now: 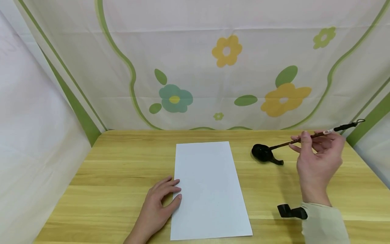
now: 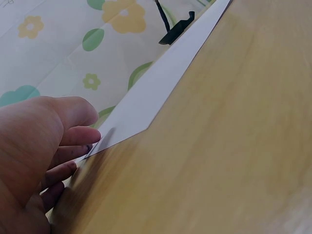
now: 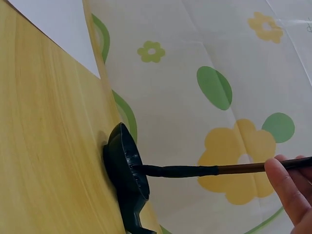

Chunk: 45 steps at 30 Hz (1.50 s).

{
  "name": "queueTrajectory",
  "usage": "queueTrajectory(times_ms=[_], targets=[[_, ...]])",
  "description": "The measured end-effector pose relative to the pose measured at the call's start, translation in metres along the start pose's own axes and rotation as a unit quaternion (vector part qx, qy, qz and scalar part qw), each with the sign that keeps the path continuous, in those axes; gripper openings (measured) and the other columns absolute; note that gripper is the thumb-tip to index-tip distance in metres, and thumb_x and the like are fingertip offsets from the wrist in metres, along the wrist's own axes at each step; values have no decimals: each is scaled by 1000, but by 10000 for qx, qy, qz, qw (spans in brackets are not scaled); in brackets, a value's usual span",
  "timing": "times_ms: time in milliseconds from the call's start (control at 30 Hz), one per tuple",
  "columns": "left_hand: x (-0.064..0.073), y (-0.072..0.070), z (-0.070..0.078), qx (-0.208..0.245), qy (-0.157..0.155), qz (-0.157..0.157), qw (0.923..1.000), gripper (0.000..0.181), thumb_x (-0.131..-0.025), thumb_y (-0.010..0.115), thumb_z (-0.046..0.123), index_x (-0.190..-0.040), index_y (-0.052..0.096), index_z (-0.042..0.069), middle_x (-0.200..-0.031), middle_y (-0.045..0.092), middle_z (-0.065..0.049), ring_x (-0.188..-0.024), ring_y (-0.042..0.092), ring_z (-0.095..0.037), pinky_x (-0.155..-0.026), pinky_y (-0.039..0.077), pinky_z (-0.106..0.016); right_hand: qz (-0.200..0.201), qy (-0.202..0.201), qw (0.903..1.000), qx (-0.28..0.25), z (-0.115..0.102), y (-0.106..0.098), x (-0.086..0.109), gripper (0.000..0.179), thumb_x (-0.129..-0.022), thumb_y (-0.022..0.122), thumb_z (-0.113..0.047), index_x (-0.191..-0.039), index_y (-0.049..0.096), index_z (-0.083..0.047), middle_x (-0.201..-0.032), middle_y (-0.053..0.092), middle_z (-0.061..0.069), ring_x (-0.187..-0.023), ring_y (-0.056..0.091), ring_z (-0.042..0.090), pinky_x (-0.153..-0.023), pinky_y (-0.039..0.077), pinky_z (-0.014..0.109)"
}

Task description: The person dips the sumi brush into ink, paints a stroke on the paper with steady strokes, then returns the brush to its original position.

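Dipping of a brush, seen from the head and both wrists. The right hand [image 1: 320, 161] pinched the brush [image 3: 229, 169] by its shaft between thumb and fingers, the tool slanting down to the left with its dark end inside the black dish [image 1: 260, 152]. The dish stood on the counter [image 1: 122, 166], near the far edge and to the right of the paper [image 1: 207, 193], its handle angled toward the right hand. The left hand [image 1: 159, 200], fingers apart and loosely bent, held nothing and rested at the left edge of the paper, which lay flat and showed no marks. Whether the dish held ink could not be told, black lying on black. Several faults seemed possible. An overloaded brush, not wiped on the rim, might have dripped on the counter or paper during the crossing between them. Sideways pressure on the light-looking dish could have slid or tipped it. Since the left fingertips met the paper only along one edge, a dragging stroke might have skewed or lifted the sheet.
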<state>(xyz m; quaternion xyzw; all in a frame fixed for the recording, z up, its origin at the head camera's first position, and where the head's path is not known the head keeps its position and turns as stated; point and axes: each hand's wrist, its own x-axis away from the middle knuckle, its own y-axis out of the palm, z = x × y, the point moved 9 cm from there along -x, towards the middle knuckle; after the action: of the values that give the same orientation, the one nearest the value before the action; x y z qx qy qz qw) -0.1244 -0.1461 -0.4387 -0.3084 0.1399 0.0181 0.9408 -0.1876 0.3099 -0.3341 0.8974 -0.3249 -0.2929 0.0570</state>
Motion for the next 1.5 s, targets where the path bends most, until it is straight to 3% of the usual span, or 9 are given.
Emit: queueTrajectory(times_ms=[333, 767, 1033, 1367, 1500], targets=[[0, 0, 0, 76, -1, -17, 10000, 22, -93, 84, 15, -104, 80, 33, -135, 75, 12, -145, 59, -29, -118, 36, -68, -96, -40, 9996, 253, 2, 2, 1, 30, -99, 74, -10, -124, 57, -6, -107, 68, 14, -85, 80, 20, -72, 65, 25], [-2, 3, -4, -40, -232, -150, 9996, 21, -92, 85, 13, -105, 80, 29, -137, 74, 12, -147, 57, -29, -119, 37, -68, -112, -16, 9973, 725, 3, 2, 2, 28, -100, 73, -11, -123, 57, -8, -107, 66, 10, -87, 80, 15, -74, 65, 22], [-2, 3, -4, -5, -297, -187, 9994, 21, -92, 84, 13, -105, 80, 30, -138, 74, 12, -148, 57, -29, -120, 36, -68, -95, -294, 9963, 803, -16, 6, 2, 26, -99, 73, -7, -121, 59, -7, -105, 70, 9, -87, 79, 15, -75, 65, 21], [-1, 3, -5, 2, -238, -141, 9996, 22, -92, 85, 12, -104, 80, 29, -137, 74, 13, -147, 58, -31, -119, 37, -69, -414, -491, 9861, 1530, -10, 13, 7, 16, -103, 69, -6, -117, 61, -5, -101, 71, -8, -92, 79, 9, -78, 64, 18], [-2, 4, -5, 22, -230, -149, 9996, 22, -92, 85, 12, -103, 80, 30, -137, 74, 13, -147, 58, -30, -119, 37, -69, -321, -629, 9879, 1381, -15, 11, 5, 16, -101, 71, -1, -115, 64, -5, -99, 72, -6, -88, 79, 10, -76, 64, 19]])
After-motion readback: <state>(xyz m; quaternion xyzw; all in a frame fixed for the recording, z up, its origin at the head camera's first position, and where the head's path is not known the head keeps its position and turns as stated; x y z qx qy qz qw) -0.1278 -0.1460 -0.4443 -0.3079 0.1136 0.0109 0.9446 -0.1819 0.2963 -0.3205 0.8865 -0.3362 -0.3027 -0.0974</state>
